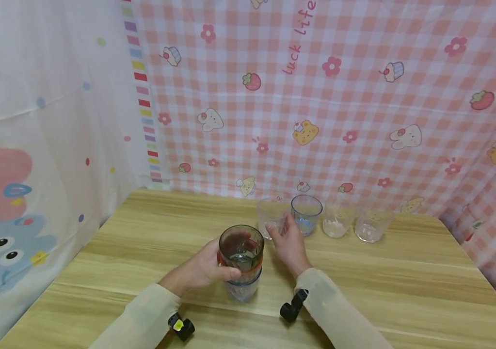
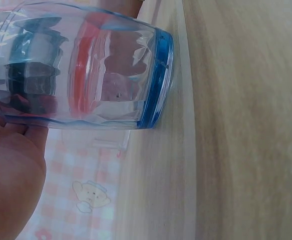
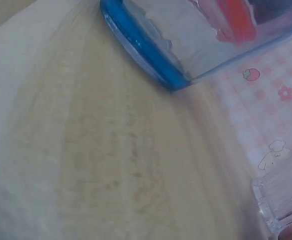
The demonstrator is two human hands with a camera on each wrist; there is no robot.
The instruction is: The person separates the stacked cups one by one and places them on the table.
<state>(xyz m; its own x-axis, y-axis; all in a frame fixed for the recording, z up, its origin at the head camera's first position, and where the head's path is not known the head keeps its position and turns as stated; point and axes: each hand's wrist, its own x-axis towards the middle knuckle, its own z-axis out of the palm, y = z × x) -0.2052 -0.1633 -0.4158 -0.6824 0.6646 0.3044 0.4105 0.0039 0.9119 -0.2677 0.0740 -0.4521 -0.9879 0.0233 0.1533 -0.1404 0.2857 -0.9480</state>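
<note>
- A person's left hand point(image 1: 208, 265) is gripping an upright stack of see-through faceted tumblers point(image 1: 242, 278), fingers wrapping its left side and thumb crossing its front.
- The stack is rising over the middle of the pale wood-grain bench point(image 1: 156, 228), well in from the left edge; a smoky grey-green tumbler point(image 1: 241, 245) is sitting uppermost, an orange-red band is showing beneath it, and a thick blue base is showing at the bottom in the wrist views. Whether that base is touching the bench, I cannot tell.
- The right hand point(image 1: 292, 246) is gripping a colourless clear tumbler point(image 1: 268, 211) near the back edge, thumb in front, fingers at its right side.
- Rightward along the back edge, a blue-tinted clear tumbler point(image 1: 306, 212) and two more colourless tumblers point(image 1: 336, 227) are standing upright, the last nearing the back right corner.
- A pink-and-white checked cloth point(image 1: 339, 102) is hanging behind the back edge.
</note>
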